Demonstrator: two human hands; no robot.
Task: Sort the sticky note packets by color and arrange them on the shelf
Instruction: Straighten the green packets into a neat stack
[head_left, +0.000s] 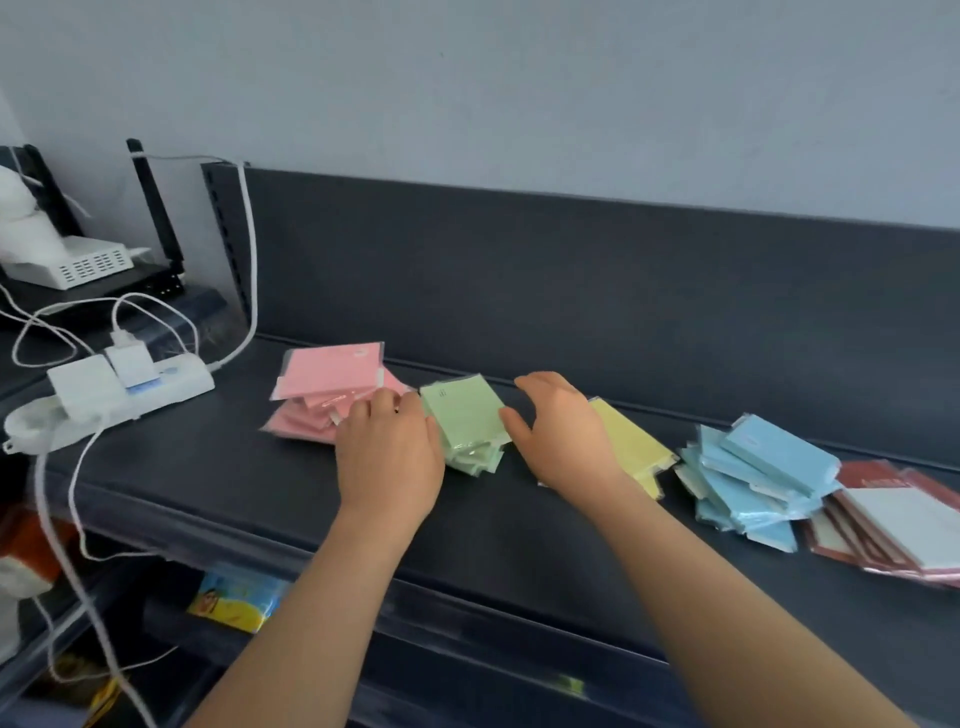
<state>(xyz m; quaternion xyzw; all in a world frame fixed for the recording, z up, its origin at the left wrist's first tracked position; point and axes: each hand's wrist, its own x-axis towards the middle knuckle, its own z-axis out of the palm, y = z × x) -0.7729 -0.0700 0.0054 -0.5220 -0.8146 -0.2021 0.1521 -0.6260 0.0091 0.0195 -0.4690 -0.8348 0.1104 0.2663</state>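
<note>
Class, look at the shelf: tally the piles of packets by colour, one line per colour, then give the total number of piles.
Pink pile: 1
Green pile: 1
Yellow pile: 1
Blue pile: 1
Red-and-white pile: 1
Total: 5 piles

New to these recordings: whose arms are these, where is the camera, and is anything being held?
There is no machine: one camera worn on a person's head looks down at their two bare arms. On the dark shelf lie piles of sticky note packets, left to right: pink pile, green pile, yellow pile, blue pile, then red-edged white packets. The left hand rests on the pink pile, the right hand over the yellow pile; both flank the green pile with relaxed fingers. Nothing seems gripped or lifted. A white power strip lies at left.
</note>
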